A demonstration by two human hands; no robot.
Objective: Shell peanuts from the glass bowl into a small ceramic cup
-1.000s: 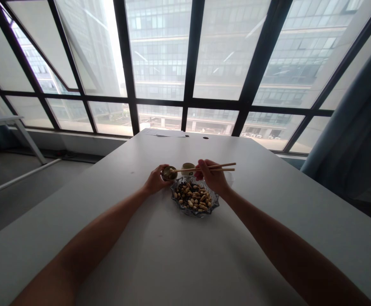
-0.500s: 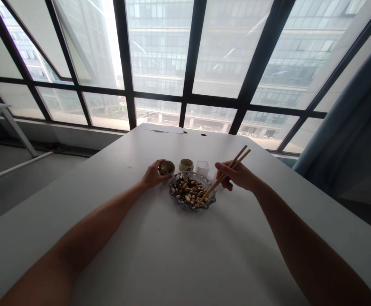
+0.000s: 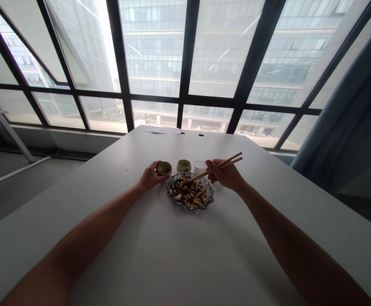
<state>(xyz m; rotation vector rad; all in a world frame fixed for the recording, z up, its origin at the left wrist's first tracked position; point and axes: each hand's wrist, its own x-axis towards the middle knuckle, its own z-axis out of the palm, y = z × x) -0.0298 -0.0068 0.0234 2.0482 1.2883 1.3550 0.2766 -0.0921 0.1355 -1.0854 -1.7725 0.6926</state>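
My left hand [image 3: 151, 175] is closed around a small cup [image 3: 164, 168], tilted so its inside faces me, by the left rim of a glass bowl [image 3: 211, 199]. In that scalloped bowl lie peanuts [image 3: 190, 197] mixed with small dark pieces. Wooden chopsticks [image 3: 228, 162] are gripped in my right hand [image 3: 222, 173], over the bowl's right side. Their tips reach into the far part of the bowl, among the nuts; whether they pinch a piece I cannot tell. Behind the bowl stand a second small cup [image 3: 183, 166] with a dark mark and a clear plastic cup [image 3: 199, 167], partly hidden by the chopsticks and bowl.
Everything stands on a long white table [image 3: 179, 255]. Papers [image 3: 160, 130] lie at its far end, near two dark round spots. Beyond are large windows; a blue curtain [image 3: 341, 110] hangs at the right, and another white table [image 3: 13, 131] stands at the left.
My right hand has shifted left, and the chopstick tips have gone from the bowl's near right part to its far part, lying flatter. The left hand still holds the cup.
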